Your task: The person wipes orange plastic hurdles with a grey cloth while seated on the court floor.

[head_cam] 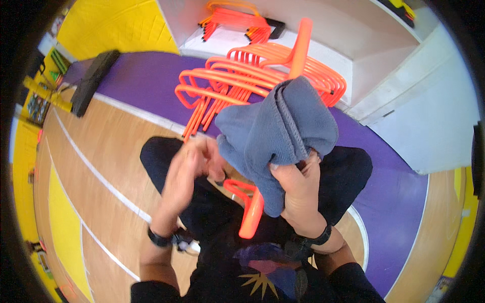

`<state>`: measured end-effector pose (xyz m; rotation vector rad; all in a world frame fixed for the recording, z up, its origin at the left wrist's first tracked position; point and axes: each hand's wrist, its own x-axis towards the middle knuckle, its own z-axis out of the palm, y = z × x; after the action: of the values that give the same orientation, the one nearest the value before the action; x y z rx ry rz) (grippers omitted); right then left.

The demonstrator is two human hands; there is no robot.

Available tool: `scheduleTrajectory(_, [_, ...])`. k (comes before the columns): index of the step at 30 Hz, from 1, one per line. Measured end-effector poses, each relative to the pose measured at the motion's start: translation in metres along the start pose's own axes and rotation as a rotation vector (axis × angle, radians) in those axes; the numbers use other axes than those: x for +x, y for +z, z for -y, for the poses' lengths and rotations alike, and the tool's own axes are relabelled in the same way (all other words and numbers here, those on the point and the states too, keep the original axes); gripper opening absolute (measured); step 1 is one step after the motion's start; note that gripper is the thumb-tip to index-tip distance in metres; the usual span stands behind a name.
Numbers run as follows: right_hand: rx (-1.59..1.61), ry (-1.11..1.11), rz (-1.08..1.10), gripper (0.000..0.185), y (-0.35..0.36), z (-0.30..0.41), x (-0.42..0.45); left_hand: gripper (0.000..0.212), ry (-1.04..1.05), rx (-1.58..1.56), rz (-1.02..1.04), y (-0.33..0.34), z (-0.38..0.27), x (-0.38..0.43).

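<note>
A blue-grey cloth [278, 125] is bunched in my right hand [301, 185], with my thumb pressed into its lower fold. The cloth covers the middle of an orange hurdle [252, 217], whose bar shows beyond it at both ends. Whether my right fingers also grip the bar is hidden. My left hand [189, 166] is blurred, its fingers loosely bent beside the cloth's left edge. I see nothing held in it, and contact with the cloth is unclear. My legs in black trousers are spread on either side of the hurdle.
Several nested orange hurdles [242, 75] stand just ahead on the purple floor [147, 79]. More small hurdles [240, 24] sit on a white shelf [326, 51] behind. A white panel [428, 102] stands at the right; a long black object [94, 83] lies at the left.
</note>
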<state>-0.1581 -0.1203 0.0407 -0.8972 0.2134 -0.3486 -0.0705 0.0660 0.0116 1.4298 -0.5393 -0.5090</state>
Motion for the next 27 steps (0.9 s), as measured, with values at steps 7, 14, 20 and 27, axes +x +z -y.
scheduleTrajectory(7, [-0.282,-0.125,0.275,0.073,-0.006,-0.042,-0.034,0.052,-0.123,0.202,0.078,0.018,-0.061,0.053])
scheduleTrajectory(14, [-0.190,0.091,0.587,0.078,-0.002,-0.048,-0.031,0.037,-0.161,-0.278,-0.115,0.003,-0.077,0.033])
scheduleTrajectory(20, [-0.460,-0.435,1.093,0.049,0.008,-0.091,-0.033,0.022,-0.014,-0.764,0.167,-0.060,-0.129,0.029])
scheduleTrajectory(27, [0.040,0.090,1.150,0.046,0.025,-0.118,0.002,0.025,0.041,-0.806,0.202,-0.096,-0.158,0.004])
